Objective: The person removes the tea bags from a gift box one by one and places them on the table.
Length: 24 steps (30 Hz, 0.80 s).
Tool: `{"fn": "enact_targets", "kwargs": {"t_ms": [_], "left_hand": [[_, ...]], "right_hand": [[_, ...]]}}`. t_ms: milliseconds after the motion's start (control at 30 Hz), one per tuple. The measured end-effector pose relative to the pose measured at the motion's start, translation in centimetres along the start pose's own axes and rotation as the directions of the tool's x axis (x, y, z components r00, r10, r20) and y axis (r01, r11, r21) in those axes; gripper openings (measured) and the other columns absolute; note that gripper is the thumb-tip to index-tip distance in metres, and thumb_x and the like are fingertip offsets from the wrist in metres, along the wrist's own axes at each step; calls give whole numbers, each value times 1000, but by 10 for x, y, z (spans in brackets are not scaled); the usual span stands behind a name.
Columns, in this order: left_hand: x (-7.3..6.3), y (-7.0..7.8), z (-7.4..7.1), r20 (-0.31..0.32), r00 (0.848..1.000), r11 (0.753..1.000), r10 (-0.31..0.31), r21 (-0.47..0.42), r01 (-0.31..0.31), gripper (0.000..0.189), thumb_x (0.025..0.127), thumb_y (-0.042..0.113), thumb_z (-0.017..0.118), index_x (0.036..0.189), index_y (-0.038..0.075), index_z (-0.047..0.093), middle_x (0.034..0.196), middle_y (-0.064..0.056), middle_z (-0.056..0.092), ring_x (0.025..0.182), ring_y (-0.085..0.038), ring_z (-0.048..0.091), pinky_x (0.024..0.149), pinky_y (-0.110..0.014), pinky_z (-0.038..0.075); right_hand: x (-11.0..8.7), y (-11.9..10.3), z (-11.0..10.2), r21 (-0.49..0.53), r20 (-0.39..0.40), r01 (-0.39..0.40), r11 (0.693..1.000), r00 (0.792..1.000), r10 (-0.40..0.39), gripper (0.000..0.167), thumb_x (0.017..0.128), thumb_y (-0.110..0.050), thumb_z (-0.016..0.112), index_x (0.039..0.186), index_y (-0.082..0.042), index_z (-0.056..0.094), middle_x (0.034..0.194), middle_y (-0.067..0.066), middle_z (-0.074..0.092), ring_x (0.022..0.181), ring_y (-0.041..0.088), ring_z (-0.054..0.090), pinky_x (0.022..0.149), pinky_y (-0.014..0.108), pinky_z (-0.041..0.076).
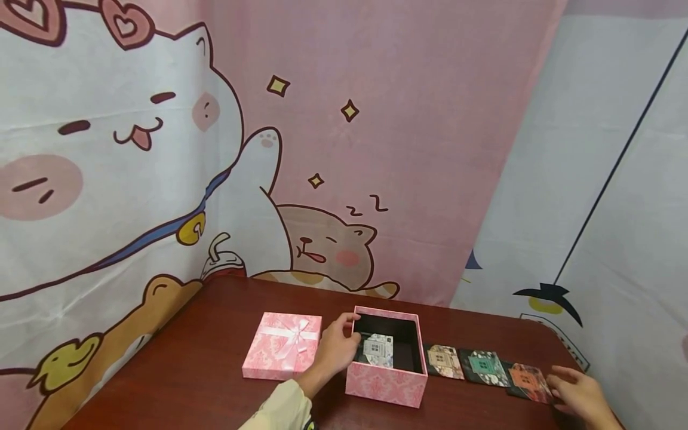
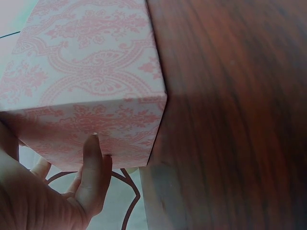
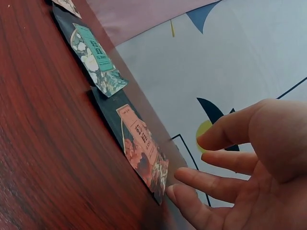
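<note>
A pink patterned gift box (image 1: 386,385) stands without its lid, its inside black. In it lies a packet with a white and grey label (image 1: 378,350). My left hand (image 1: 337,343) holds the box at its left wall, thumb by the rim; in the left wrist view a finger (image 2: 93,167) rests against the outside wall. To the right, a packet with an orange label (image 3: 139,134) lies on the table. My right hand (image 3: 225,177) is just beyond its outer end, fingers loosely bent and apart, holding nothing.
The box lid (image 1: 283,346), with a white ribbon bow, lies left of the box. A packet with a green label (image 1: 486,365) and a beige-labelled packet (image 1: 445,361) continue the row on the dark red wooden table (image 1: 188,370). A cartoon-printed curtain (image 1: 419,149) hangs behind.
</note>
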<state>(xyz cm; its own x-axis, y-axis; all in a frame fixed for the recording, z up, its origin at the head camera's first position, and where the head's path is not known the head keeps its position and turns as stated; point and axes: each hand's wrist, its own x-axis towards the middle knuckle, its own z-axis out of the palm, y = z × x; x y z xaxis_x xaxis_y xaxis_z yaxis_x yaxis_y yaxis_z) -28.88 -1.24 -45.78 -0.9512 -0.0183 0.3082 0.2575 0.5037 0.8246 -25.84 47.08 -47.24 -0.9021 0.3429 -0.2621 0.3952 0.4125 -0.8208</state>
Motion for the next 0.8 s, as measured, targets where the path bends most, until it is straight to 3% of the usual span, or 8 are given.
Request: {"fn": "enact_targets", "kwargs": {"t_ms": [200, 367, 500, 600, 800], "left_hand": [[0, 0, 0, 2, 1000, 1000, 5, 0, -5, 33, 88, 14, 62, 121, 17, 65, 111, -10, 68, 96, -27, 64, 80, -46, 49], [0, -1, 0, 13, 1000, 1000, 4, -12, -4, 34, 89, 13, 61, 123, 16, 64, 115, -14, 67, 98, -28, 63, 82, -48, 49], [-1, -1, 0, 12, 1000, 1000, 2, -12, -2, 34, 89, 12, 62, 122, 16, 64, 114, -14, 67, 97, -27, 63, 80, -47, 49], [-1, -1, 0, 9, 1000, 1000, 0, -13, 0, 34, 89, 13, 62, 122, 17, 64, 113, -13, 67, 96, -26, 63, 80, -47, 49], [0, 0, 0, -3, 1000, 1000, 13, -2, -13, 33, 88, 13, 62, 121, 17, 64, 110, -10, 68, 96, -26, 63, 80, -45, 48]], "right_hand": [[5, -3, 8, -8, -66, -15, 1000, 998, 14, 61, 93, -15, 58, 139, 17, 33, 125, 44, 42, 77, 25, 64, 66, 43, 57], [-3, -16, 8, -92, -40, 63, 994, 997, -67, 61, 94, -18, 56, 138, 17, 32, 125, 44, 43, 91, 40, 63, 67, 44, 56], [-21, -41, 14, -156, -46, 165, 974, 984, -174, 62, 95, -24, 56, 139, 15, 35, 129, 42, 45, 92, 38, 64, 68, 43, 56], [-36, -65, 23, -118, -33, 229, 966, 972, -234, 61, 97, -26, 55, 142, 12, 37, 132, 38, 49, 90, 28, 67, 70, 41, 56], [-63, -109, 45, -55, 40, 359, 932, 933, -357, 54, 101, -21, 53, 144, 9, 37, 130, 31, 57, 95, 23, 69, 70, 36, 57]]}}
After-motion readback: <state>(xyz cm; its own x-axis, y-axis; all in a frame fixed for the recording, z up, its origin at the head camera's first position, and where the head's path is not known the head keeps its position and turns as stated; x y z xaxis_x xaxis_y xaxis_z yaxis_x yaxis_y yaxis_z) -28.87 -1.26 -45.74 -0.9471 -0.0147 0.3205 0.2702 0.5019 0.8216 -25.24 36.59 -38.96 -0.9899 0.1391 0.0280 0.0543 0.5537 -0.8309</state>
